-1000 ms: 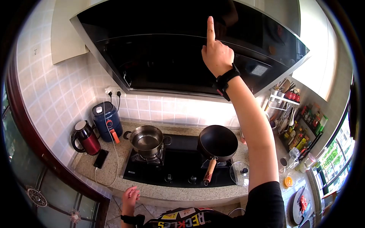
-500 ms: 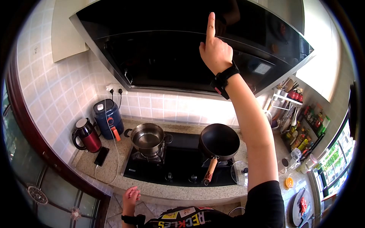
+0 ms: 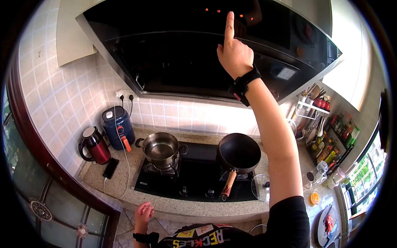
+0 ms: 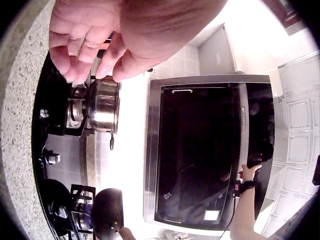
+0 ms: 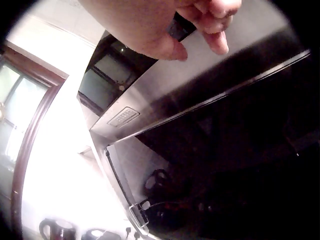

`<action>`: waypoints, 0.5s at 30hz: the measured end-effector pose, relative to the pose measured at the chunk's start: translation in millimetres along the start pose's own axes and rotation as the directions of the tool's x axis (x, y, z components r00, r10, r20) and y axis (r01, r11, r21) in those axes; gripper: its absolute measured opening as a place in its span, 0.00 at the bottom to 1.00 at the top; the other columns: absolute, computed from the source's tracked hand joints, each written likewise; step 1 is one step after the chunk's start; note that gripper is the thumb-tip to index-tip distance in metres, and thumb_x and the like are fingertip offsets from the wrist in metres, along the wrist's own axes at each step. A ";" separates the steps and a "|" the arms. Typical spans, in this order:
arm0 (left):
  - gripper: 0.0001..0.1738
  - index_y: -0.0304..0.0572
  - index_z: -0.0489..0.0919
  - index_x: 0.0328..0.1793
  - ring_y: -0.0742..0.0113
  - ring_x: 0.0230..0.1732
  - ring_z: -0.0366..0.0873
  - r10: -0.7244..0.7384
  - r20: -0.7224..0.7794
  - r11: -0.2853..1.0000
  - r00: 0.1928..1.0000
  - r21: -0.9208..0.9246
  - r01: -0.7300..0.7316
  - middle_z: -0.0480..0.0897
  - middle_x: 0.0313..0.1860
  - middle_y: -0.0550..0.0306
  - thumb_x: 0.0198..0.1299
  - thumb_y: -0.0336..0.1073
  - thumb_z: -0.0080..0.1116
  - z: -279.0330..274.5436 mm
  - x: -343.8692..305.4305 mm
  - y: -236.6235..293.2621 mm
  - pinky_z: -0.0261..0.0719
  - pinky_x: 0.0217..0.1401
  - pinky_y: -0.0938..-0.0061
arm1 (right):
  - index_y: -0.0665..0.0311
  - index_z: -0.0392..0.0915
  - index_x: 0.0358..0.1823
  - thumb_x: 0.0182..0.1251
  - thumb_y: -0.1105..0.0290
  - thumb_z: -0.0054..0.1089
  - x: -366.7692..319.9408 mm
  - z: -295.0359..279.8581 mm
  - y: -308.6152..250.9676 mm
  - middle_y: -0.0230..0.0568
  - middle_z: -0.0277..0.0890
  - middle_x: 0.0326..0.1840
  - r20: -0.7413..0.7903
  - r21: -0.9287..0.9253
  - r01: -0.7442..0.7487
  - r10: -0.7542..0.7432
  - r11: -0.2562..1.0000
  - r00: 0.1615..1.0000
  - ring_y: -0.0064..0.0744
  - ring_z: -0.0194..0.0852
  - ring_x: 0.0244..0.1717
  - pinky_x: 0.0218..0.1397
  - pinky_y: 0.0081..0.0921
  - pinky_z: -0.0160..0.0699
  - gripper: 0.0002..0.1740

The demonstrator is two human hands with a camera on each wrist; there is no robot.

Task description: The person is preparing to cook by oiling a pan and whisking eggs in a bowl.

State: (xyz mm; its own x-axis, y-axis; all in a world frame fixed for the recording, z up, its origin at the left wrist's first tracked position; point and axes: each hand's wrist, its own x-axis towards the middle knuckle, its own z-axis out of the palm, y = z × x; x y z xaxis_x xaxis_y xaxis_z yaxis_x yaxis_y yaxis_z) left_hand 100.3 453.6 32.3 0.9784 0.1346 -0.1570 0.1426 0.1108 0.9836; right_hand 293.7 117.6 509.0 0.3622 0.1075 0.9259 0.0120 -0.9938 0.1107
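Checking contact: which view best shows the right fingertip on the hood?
Head: the right hand sets its index fingertip on the hood beside red lights. Left wrist shows that hand tiny, far off; right wrist only curled fingers.

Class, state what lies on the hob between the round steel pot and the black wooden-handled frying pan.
Only bare black glass hob, shown in the head view.

The head camera looks forward and down from above the worktop [image 3: 198, 208], a wide fisheye taking in hob [image 3: 194, 177] and range hood [image 3: 173, 62]. The left wrist camera sits low behind the left hand [image 4: 115, 35], facing up at that hood. The right wrist camera, close under the right hand [image 5: 150, 25], faces along it. All three share the hood.
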 end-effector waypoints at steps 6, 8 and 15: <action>0.18 0.36 0.76 0.58 0.72 0.37 0.79 0.006 0.023 1.000 1.000 -0.020 -0.006 0.83 0.43 0.56 0.65 0.36 0.56 -0.4 -0.2 -1.3 0.75 0.37 0.79 | 0.63 0.26 0.78 0.60 0.68 0.57 -4.6 -2.9 5.5 0.41 0.77 0.17 -0.001 0.009 0.019 -0.019 1.000 1.000 0.39 0.76 0.15 0.17 0.33 0.73 0.54; 0.18 0.36 0.76 0.58 0.73 0.37 0.79 0.013 0.030 1.000 0.999 -0.022 -0.012 0.83 0.43 0.56 0.65 0.36 0.56 -1.4 -0.3 -1.6 0.75 0.37 0.80 | 0.63 0.26 0.78 0.60 0.68 0.57 -10.8 -3.4 10.8 0.42 0.77 0.18 -0.020 0.021 0.041 -0.041 0.999 0.999 0.40 0.76 0.15 0.17 0.34 0.74 0.54; 0.18 0.36 0.76 0.58 0.73 0.36 0.78 -0.026 0.031 1.000 0.999 -0.006 0.026 0.83 0.42 0.57 0.65 0.36 0.56 -4.8 2.7 -5.1 0.76 0.37 0.79 | 0.63 0.28 0.78 0.59 0.69 0.57 -17.9 -10.0 37.9 0.43 0.77 0.18 -0.170 0.059 -0.027 0.037 0.998 0.985 0.43 0.76 0.17 0.19 0.37 0.74 0.54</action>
State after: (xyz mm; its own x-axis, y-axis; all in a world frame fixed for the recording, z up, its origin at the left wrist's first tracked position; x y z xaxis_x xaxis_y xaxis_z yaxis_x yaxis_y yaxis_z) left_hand 101.5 458.1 26.4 0.9786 0.1010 -0.1794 0.1670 0.1205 0.9786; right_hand 278.4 78.3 500.2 0.1987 0.0744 0.9772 0.0574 -0.9963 0.0642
